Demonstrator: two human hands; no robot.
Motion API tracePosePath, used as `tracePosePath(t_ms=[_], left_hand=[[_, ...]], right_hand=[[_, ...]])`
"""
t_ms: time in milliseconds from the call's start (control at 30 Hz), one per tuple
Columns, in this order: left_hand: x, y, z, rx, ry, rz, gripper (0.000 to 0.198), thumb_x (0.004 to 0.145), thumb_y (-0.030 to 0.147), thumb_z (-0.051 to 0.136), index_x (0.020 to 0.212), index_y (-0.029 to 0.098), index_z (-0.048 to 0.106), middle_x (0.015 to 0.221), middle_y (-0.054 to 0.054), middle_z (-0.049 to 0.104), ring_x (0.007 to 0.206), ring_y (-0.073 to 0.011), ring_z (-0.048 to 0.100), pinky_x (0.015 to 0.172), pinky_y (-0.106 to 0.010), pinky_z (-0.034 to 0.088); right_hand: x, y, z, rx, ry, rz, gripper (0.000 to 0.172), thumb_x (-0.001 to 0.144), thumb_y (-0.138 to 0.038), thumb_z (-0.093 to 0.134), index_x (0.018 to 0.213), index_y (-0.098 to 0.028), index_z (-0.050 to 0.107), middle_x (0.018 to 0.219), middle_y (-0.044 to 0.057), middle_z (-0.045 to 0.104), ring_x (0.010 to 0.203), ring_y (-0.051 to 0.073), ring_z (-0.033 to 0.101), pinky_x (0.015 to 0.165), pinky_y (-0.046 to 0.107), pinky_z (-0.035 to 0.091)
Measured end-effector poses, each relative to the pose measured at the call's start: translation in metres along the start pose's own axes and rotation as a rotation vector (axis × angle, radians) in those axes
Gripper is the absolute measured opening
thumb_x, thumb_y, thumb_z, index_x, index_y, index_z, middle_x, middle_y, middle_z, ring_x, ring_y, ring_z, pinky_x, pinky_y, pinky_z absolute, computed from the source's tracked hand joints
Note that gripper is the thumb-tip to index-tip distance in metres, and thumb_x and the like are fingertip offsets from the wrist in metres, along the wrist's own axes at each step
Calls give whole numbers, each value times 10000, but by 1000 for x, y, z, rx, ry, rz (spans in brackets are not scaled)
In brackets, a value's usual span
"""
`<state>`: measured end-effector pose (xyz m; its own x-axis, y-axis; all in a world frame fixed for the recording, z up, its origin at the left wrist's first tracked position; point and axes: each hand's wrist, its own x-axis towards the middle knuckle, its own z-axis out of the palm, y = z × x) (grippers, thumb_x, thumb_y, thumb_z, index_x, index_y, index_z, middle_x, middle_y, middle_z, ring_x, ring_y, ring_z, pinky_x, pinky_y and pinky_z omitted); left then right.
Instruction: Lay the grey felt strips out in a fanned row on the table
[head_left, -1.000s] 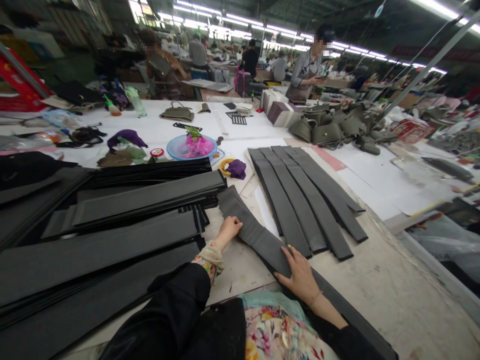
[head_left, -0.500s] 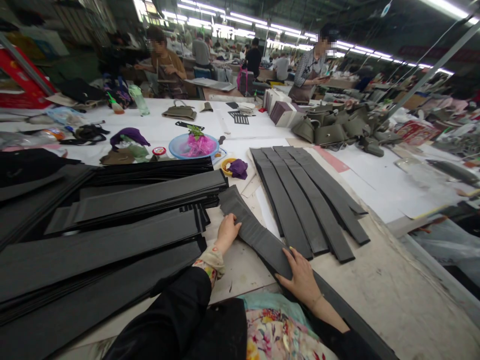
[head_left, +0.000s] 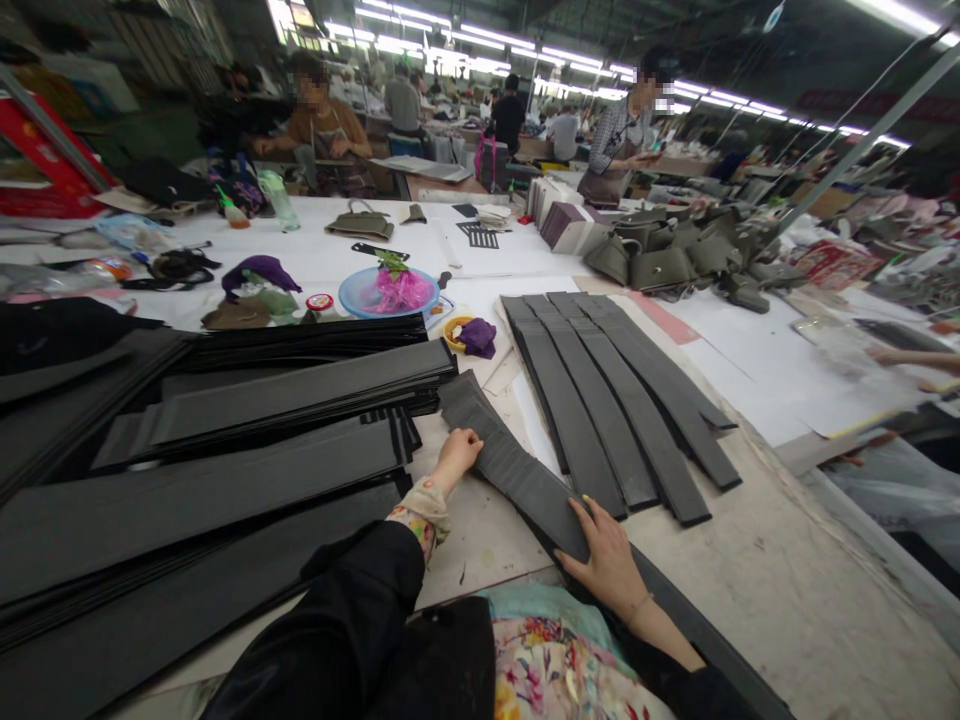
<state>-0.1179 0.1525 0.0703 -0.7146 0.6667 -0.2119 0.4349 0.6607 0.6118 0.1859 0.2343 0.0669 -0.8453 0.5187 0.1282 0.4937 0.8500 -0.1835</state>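
In front of me a fanned stack of long dark grey strips (head_left: 529, 482) lies slantwise on the table. At the stack's left edge, near its far end, the fingers of my left hand (head_left: 457, 455) are closed in a pinch on the edge of a strip. My right hand (head_left: 609, 560) rests on the same stack closer to my body, fingers spread over the top strip and thumb along the left side. Several more rows of grey strips (head_left: 611, 400) lie fanned out just to the right. Thick piles of wider grey strips (head_left: 300, 395) fill the table on my left.
Beyond the piles sit a blue basin (head_left: 349, 293) with pink plastic and a small yellow bowl (head_left: 451, 332) with purple cloth. Olive-grey bag pieces (head_left: 660, 265) are heaped at the back right. A co-worker's arm (head_left: 919, 358) reaches in at the right edge. Other people work farther back.
My left fingers have drawn together at the strip's edge. My right hand has barely shifted. Another person's arm has come into view at the right edge, and a co-worker at the back has moved their arms.
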Motion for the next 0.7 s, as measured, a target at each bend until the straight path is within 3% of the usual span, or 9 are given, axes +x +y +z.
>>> tracePosePath(t_ms=[200, 367, 700], left_hand=[[-8, 3, 2, -3, 54, 5, 105, 761, 253, 556, 709, 175, 604, 829, -34, 562, 742, -136, 548, 706, -242, 411], [-13, 6, 0, 8, 134, -1, 177, 768, 247, 549, 926, 168, 536, 991, -71, 545, 878, -162, 540, 770, -264, 395], [19, 0, -4, 5, -11, -93, 83, 729, 243, 592, 717, 160, 583, 786, -49, 646, 756, -155, 582, 658, -248, 412]], right_hand=[[-2, 0, -1, 0, 4, 13, 668, 725, -483, 522, 1307, -203, 349, 1278, 137, 426, 1160, 290, 415, 931, 446, 358], [-1, 0, -1, -8, -5, 11, 669, 729, -495, 521, 1302, -189, 361, 1290, 142, 410, 1170, 281, 404, 947, 435, 350], [-2, 1, -1, 5, -6, 12, 668, 729, -486, 524, 1303, -187, 361, 1289, 146, 416, 1172, 279, 405, 948, 436, 351]])
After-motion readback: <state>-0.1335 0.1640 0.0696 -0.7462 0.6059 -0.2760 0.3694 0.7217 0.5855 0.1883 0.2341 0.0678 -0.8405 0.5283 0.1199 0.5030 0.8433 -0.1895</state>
